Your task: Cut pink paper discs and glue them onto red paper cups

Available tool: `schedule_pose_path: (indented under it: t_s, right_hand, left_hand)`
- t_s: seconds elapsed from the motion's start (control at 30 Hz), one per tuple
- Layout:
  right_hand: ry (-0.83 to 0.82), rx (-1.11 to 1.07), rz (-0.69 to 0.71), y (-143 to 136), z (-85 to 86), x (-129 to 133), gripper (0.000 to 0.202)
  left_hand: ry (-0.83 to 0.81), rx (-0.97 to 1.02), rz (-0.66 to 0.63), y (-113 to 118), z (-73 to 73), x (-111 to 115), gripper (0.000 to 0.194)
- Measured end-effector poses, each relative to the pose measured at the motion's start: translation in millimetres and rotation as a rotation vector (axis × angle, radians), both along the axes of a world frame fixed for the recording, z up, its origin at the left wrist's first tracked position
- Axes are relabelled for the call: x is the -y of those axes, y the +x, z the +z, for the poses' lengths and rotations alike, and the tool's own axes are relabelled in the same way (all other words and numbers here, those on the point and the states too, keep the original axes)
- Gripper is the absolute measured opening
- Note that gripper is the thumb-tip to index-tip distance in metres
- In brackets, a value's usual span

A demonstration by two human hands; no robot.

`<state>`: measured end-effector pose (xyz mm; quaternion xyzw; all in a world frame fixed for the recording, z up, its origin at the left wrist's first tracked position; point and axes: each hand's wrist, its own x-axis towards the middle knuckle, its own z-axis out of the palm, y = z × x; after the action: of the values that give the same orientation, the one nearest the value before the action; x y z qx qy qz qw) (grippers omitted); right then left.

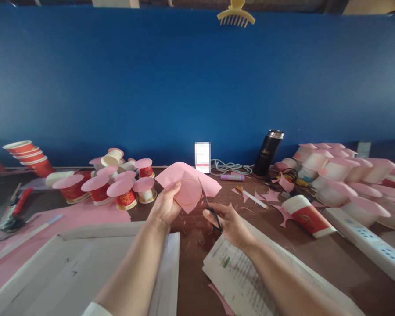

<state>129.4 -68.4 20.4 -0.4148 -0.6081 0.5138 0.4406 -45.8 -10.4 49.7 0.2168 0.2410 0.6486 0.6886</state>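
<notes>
In my left hand [167,205] is a sheet of pink paper [209,183], pinched at its left side between thumb and fingers. A yellowish circle outline [188,193] is drawn on the paper. My right hand [229,223] is closed around the dark handles of a pair of scissors [205,193]. The blades point up and lie at the paper's lower right, beside the drawn circle. Both hands are above the brown table [192,259], where small paper shreds lie.
Paper cups topped with pink discs [121,188] stand at left, and more pink-topped cups [342,169] at right. A black thermos [268,153], pink scraps [270,195], a tipped red cup [309,215] and a power strip [371,241] are at right. Printed papers [240,272] lie in front.
</notes>
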Motion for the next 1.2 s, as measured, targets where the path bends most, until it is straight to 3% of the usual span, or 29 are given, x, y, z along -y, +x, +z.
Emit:
schedule_pose_path:
  t_s: [0.37, 0.87, 1.2]
  right_hand:
    - [-0.009, 0.0, 0.013, -1.3, 10.8, 4.2, 0.033]
    - [0.011, 0.068, 0.004, 3.0, 3.8, 0.5, 0.034]
    - [0.01, 0.122, 0.035, 6.3, 14.0, 1.6, 0.036]
  left_hand:
    - [0.012, -0.014, -0.022, -5.5, -1.9, -2.6, 0.021]
    - [0.024, -0.033, -0.088, -11.8, -2.2, -3.5, 0.022]
    - [0.016, -0.046, -0.099, -17.7, -6.2, -6.3, 0.021]
